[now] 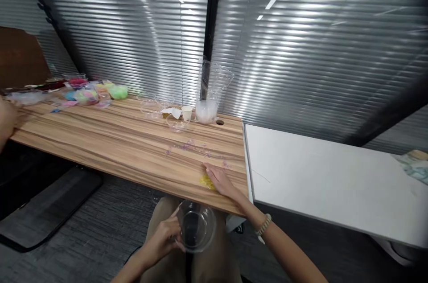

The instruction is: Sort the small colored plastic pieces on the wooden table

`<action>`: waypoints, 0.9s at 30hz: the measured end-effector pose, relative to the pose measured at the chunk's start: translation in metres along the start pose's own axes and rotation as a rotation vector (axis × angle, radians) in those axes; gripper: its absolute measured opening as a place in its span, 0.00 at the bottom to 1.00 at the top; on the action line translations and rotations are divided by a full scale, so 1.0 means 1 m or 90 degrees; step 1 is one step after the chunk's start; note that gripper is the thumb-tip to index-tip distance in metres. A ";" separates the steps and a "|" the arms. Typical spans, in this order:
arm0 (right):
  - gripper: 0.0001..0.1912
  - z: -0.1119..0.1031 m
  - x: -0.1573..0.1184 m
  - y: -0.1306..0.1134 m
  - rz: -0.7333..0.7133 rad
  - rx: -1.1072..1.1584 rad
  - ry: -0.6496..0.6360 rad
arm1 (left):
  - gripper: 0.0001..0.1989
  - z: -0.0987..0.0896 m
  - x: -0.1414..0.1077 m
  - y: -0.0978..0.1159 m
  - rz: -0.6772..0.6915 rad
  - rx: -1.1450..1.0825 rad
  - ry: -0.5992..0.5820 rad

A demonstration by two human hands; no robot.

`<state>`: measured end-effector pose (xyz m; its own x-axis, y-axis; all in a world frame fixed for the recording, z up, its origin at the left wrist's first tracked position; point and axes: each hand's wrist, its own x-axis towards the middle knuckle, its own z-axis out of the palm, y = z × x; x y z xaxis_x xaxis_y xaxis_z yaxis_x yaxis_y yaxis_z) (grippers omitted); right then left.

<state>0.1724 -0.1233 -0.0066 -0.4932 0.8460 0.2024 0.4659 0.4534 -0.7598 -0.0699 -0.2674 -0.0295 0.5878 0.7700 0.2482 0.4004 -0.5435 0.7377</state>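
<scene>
My left hand grips the rim of a clear round bowl, held below the front edge of the wooden table above my lap. The bowl looks empty. My right hand lies stretched out on the table near its front right corner, its fingers beside and partly over a small heap of yellow pieces. Beyond that hand, purple translucent pieces are scattered across the wood.
A clear bowl, a paper cup and a plastic bag with white contents stand at the back. Colourful packets lie at the left, near another person's hand. A white table adjoins on the right.
</scene>
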 end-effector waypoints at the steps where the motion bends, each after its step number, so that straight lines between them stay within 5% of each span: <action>1: 0.36 0.000 0.001 -0.001 0.009 0.004 0.004 | 0.17 -0.002 0.000 -0.004 0.020 0.005 -0.014; 8: 0.29 -0.012 0.012 -0.016 0.010 0.053 -0.058 | 0.19 -0.015 0.007 -0.026 0.099 0.007 -0.086; 15: 0.28 -0.008 -0.012 -0.031 0.003 0.040 -0.045 | 0.18 -0.020 0.011 -0.033 0.133 -0.010 -0.111; 22: 0.28 0.002 -0.018 -0.035 -0.003 0.031 -0.008 | 0.17 -0.012 0.010 -0.032 0.137 -0.018 -0.059; 27: 0.28 0.017 -0.042 -0.061 -0.061 0.043 -0.060 | 0.17 -0.008 0.010 -0.028 0.146 -0.007 -0.027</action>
<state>0.1528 -0.1912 0.0208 -0.6017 0.7681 0.2191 0.3641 0.5079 -0.7807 -0.0811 -0.2421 -0.0422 0.6918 0.6117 0.3837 0.2456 -0.6990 0.6716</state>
